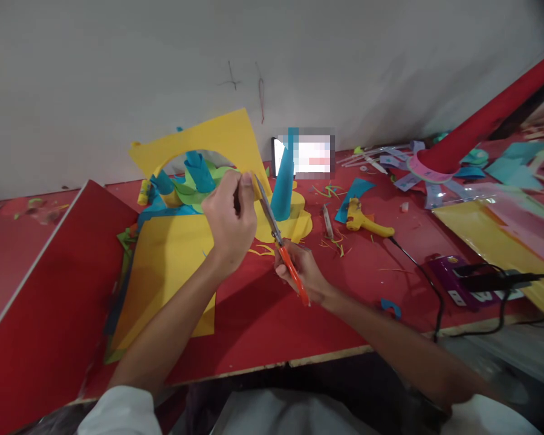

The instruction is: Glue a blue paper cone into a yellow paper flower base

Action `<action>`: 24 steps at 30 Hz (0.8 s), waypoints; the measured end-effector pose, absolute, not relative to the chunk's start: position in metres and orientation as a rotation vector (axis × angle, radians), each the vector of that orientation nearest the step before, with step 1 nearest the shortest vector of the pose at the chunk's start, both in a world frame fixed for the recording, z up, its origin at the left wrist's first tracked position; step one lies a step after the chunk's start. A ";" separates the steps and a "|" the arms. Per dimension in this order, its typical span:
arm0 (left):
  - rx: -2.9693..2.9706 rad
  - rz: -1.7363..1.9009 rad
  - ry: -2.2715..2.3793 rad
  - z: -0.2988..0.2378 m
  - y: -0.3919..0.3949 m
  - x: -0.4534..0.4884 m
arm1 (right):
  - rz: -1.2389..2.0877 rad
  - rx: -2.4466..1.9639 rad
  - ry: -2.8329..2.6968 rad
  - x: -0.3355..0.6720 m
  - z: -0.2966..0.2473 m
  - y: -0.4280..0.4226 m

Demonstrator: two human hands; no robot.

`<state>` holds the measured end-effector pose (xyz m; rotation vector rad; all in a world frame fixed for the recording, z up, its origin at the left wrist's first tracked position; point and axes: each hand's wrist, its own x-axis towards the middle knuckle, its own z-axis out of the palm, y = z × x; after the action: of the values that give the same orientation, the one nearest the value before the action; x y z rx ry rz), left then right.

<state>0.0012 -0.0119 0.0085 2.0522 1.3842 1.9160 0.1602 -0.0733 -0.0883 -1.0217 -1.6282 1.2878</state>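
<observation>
My left hand [233, 214] is closed on the lower edge of a yellow paper sheet [226, 130], which has a large curved piece cut out of it. In my right hand [304, 270] is a pair of scissors [294, 275] with orange handles; its blades point up and left, reaching the paper beside my left fingertips. Whether the blades are apart is hard to make out. Just behind the scissors a blue paper cone [283, 187] stands upright on a yellow paper base [301, 220]. Under my left forearm lies a flat yellow sheet [167, 266].
A yellow glue gun [367, 223] with a black cord lies right of the cone, near a cutter knife [327, 222] and paper scraps. A purple box [457, 281] sits at right. A red board [58, 290] leans at left. A lit screen [306, 158] stands by the wall.
</observation>
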 end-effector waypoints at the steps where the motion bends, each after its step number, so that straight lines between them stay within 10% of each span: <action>1: 2.044 1.907 1.388 0.008 -0.012 0.001 | 1.303 -1.016 -1.620 0.160 -0.089 -0.074; 24: 2.022 1.918 1.420 0.008 -0.013 0.005 | 1.338 -1.017 -1.629 0.157 -0.091 -0.075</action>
<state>0.0048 -0.0129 0.0080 2.0218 1.4205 1.9180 0.1565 -0.0745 -0.0911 -1.0174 -1.6291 1.3379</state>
